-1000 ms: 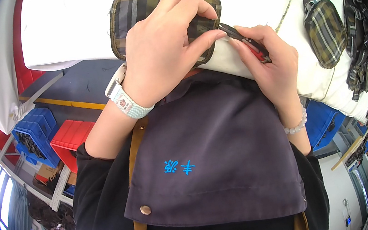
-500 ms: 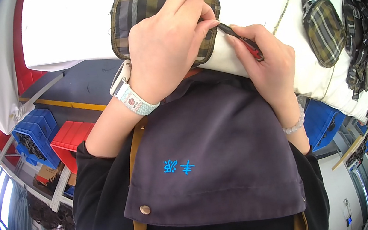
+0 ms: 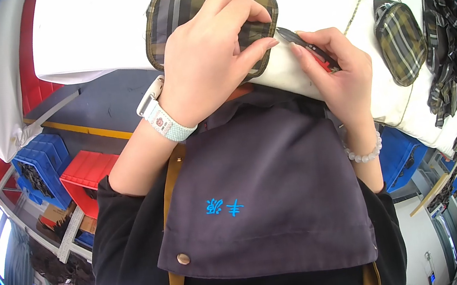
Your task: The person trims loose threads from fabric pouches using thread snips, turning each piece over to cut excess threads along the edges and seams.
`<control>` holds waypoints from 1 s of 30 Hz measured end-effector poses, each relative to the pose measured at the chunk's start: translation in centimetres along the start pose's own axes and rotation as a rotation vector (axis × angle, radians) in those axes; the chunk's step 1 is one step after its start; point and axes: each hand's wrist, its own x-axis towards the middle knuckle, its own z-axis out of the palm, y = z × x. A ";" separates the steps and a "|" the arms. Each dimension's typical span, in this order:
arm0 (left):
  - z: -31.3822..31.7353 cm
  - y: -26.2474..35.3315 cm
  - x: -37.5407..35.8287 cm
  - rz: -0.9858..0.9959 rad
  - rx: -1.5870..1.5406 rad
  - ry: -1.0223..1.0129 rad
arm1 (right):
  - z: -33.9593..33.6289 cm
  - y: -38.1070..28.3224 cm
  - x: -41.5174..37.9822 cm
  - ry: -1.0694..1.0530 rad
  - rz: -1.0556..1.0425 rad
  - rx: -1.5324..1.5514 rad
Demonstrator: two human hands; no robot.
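My left hand, with a watch at the wrist, lies over a plaid fabric pouch with dark bound edges. Its thumb and index finger are apart near the pouch's right edge, with a gap between them; the other fingers are mostly hidden. My right hand is closed around black and red thread snips, whose pointed tip aims at that edge, a short way off it. Any thread there is too fine to make out.
Another plaid pouch with a zipper and cord lies on the white table at right, near a pile of plaid pieces. Below the table at left stand a blue crate and a red crate; another blue bin is at right.
My left thumb and index finger have parted from their pinch at the pouch edge. My right hand has drawn the snips slightly right and down, away from that edge.
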 end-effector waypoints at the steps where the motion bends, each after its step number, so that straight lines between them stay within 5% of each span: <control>1: 0.1 -0.1 0.1 0.032 0.016 0.000 | -0.1 -0.1 0.0 -0.011 -0.029 -0.037; 17: 0.3 -0.8 0.3 0.082 0.038 0.030 | 0.0 -0.5 0.3 -0.044 -0.016 -0.082; 19: 0.0 -0.5 -0.1 -0.092 -0.078 0.030 | -0.1 -0.7 0.9 0.029 0.197 0.435; 21: 0.2 0.4 -0.6 -0.052 -0.021 0.061 | -0.4 -0.9 1.8 -0.001 0.182 0.448; 27: 1.2 1.0 -1.2 0.054 0.274 0.123 | 1.4 -2.2 4.7 -0.088 0.153 -0.110; 30: 0.9 1.6 -1.3 0.003 0.296 0.125 | 1.0 -2.8 5.3 -0.143 0.244 0.126</control>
